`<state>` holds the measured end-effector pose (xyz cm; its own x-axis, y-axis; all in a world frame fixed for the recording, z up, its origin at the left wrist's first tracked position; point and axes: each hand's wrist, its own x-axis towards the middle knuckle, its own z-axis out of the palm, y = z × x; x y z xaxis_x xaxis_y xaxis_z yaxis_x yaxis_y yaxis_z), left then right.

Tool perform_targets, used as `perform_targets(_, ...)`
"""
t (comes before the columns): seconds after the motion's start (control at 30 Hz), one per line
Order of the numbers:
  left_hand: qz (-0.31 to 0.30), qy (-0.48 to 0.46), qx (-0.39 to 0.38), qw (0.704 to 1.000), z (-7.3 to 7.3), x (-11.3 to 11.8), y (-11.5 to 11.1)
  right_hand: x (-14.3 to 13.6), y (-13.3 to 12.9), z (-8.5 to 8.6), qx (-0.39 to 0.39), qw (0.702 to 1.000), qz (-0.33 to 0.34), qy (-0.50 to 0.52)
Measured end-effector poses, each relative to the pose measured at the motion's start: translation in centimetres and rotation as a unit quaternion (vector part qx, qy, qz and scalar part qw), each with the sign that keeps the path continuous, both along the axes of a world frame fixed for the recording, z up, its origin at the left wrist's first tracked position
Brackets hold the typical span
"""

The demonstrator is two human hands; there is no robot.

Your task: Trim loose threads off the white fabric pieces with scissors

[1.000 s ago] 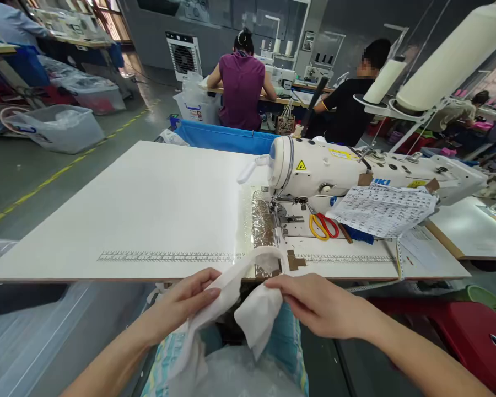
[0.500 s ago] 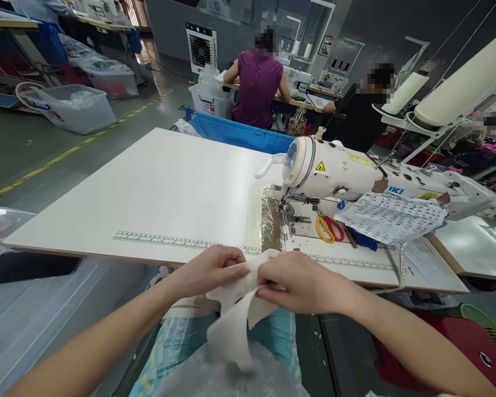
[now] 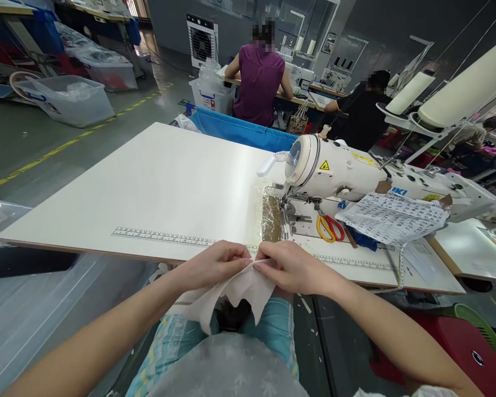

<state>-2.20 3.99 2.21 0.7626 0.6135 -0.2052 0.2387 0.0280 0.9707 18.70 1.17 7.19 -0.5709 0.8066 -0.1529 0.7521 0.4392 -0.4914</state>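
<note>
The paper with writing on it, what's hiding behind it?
Part of the white sewing machine is behind the paper, and some blue cloth peeks out below. The paper covers the rest, so I can't tell what else is there.

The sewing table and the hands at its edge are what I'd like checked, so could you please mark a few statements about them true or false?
1. The left hand and right hand both hold white cloth. True.
2. The scissors have two red handles. False: the scissors have one yellow and one red.
3. A sheet with writing hangs on the sewing machine. True.
4. The hands are wide apart. False: their fingertips nearly meet.
5. The table top is white. True.
</note>
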Motion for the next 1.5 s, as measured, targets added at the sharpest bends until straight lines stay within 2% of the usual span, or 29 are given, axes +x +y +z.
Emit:
perform_targets(0.13, -0.006, 0.002, 0.016, 1.000, 0.3, 0.1, 0.2, 0.1, 0.1, -0.2, -0.026, 0.999, -0.018, 0.015)
perform_targets(0.33, -0.056, -0.001, 0.017, 0.998, 0.4, -0.2, 0.7, 0.1, -0.2, -0.7, -0.040, 0.997, -0.039, 0.045)
perform_targets(0.43, -0.085, -0.003, 0.036, 0.996, 0.5, -0.5, 1.3, 0.4, -0.2, -0.9, -0.039, 0.996, -0.039, 0.065)
perform_targets(0.6, -0.129, -0.020, 0.025, 0.991, 0.9, -0.7, 1.9, 1.0, -0.3, -1.0, -0.029, 0.991, -0.013, 0.131)
perform_targets(0.73, -0.134, -0.027, 0.021, 0.990, 0.9, -0.4, 1.9, 1.1, -0.4, -0.9, -0.046, 0.991, -0.038, 0.118)
perform_targets(1.0, -0.116, -0.035, 0.015, 0.993, 0.3, -0.1, 1.6, 1.2, -0.5, -1.3, 0.021, 0.995, -0.014, 0.099)
perform_targets(1.23, -0.093, 0.003, 0.034, 0.995, 0.6, 0.1, 1.0, 1.6, -0.3, -1.1, -0.050, 0.995, 0.003, 0.084)
perform_targets(1.33, -0.109, 0.010, 0.044, 0.993, 0.6, 0.1, 1.2, 1.8, -0.2, -1.0, -0.077, 0.994, -0.003, 0.077)
perform_targets(1.5, -0.125, -0.016, 0.017, 0.992, 0.5, 0.1, 1.4, 2.0, 0.2, -0.6, -0.121, 0.986, -0.018, 0.109)
